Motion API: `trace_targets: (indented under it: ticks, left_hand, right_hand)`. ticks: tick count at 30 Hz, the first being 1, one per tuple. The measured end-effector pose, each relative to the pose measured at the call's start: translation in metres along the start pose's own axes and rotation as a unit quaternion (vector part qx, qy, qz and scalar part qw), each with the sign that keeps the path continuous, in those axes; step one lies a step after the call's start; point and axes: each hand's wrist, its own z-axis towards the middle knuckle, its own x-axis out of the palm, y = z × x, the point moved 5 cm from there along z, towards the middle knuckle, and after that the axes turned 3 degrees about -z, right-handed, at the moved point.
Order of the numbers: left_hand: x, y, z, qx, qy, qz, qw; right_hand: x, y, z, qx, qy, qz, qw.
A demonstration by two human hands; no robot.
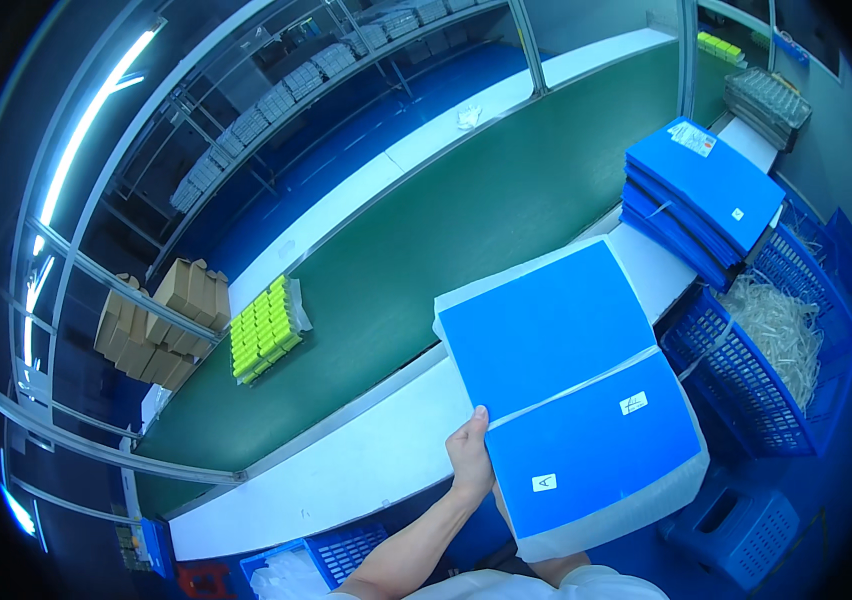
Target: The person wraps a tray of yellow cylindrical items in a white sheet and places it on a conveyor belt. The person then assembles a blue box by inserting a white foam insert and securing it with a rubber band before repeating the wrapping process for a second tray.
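A flat blue two-part panel [546, 310] with translucent white film around its edges lies across my front, over the white bench edge. A pale seam crosses its middle, and two small white labels sit on its nearer half. My left hand [470, 450] is closed on its left edge near the seam, thumb on top and fingers underneath. Below the panel's near edge my right forearm comes in; my right hand is hidden under the panel, so its fingers do not show.
Blue panels [703, 190] are stacked at the right, beside a blue crate [746, 370] of clear strips. A blue stool [736, 530] stands below. Yellow-green pieces [268, 332] lie on the green conveyor [396, 270], near cardboard boxes [186, 300]. Clear trays [768, 100] sit far right.
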Motion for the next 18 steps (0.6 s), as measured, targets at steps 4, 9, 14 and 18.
trace_targets:
  ticks: [4,9,14,18]
  left_hand:
    - [-0.035,-0.007,0.004,0.005,0.036,0.077,0.996]
    - [-0.049,0.009,-0.046,-0.004,0.1,0.217,0.971]
    - [-0.015,-0.009,-0.053,0.113,0.109,0.222,0.962]
    - [-0.003,-0.021,-0.032,0.177,0.093,0.165,0.966]
  right_hand:
    - [-0.008,0.023,-0.008,-0.036,0.011,-0.032,0.999]
    - [-0.022,0.038,-0.012,-0.047,0.023,-0.062,0.997]
    - [0.011,0.107,-0.033,-0.164,0.053,-0.083,0.982]
    - [0.047,0.17,-0.091,-0.124,0.107,0.169,0.972]
